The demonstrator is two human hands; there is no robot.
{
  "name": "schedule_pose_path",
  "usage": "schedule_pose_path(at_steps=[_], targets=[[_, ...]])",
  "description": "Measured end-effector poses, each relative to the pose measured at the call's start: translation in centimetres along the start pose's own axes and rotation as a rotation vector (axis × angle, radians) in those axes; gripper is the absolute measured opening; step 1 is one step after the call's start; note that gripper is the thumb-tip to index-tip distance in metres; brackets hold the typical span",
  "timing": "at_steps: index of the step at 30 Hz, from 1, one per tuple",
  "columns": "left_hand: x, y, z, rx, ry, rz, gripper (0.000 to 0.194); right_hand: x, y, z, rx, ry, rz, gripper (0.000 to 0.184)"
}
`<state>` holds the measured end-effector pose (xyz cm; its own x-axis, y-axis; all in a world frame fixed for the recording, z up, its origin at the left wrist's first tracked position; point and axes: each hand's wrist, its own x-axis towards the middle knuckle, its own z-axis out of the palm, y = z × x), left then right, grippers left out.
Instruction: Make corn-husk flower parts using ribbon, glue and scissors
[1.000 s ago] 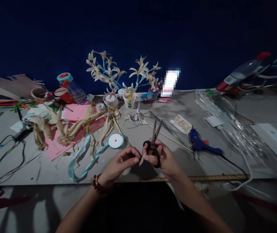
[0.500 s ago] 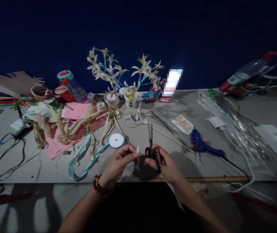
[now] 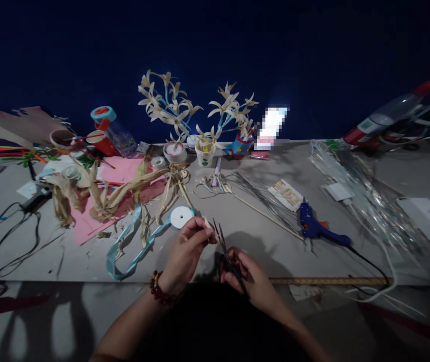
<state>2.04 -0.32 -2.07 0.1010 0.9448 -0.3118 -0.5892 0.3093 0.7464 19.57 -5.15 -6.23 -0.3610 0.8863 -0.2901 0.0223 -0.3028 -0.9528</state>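
Between the thumb and fingers of my left hand (image 3: 190,246) is pinched a small pale piece of corn husk (image 3: 206,221), its tip sticking up. My right hand (image 3: 247,274) grips a pair of dark scissors (image 3: 223,241) by the handles. The blades are slightly apart and point up and left, close beside my left fingertips. Whether they touch the husk I cannot tell. Just behind my left hand lies a white spool (image 3: 182,217) with light blue ribbon (image 3: 145,251) trailing from it to the left.
Husk flowers on blue stems (image 3: 173,108) stand in cups at the back. Dried husks (image 3: 105,201) lie over pink paper (image 3: 82,231) on the left. To the right are thin wires (image 3: 267,201), a blue glue gun (image 3: 318,226) with its cord, and clear plastic wrapping (image 3: 365,186).
My right hand has come down and toward me, and the scissors have swung from upright to leaning left, near the husk. My left hand has shifted slightly up; the husk now tilts left.
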Motion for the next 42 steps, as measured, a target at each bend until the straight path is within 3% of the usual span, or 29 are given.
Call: schedule_pose_path(at_steps=[10,21,30,42], targets=[[-0.1,-0.4,0.7,-0.008,0.011,0.067,0.018,0.3,-1.3,0.9,0.051,0.016,0.029,0.045],[0.1,-0.7,0.5,-0.022,0.013,0.080,0.015,0.6,-1.2,0.9,0.041,0.015,0.045,0.040],[0.0,-0.3,0.3,0.085,0.033,0.080,0.015,0.6,-1.5,0.8,0.012,0.035,0.081,0.046],[0.0,0.1,-0.2,0.176,0.015,0.067,0.018,0.3,-0.8,0.2,-0.034,-0.030,0.042,0.035]])
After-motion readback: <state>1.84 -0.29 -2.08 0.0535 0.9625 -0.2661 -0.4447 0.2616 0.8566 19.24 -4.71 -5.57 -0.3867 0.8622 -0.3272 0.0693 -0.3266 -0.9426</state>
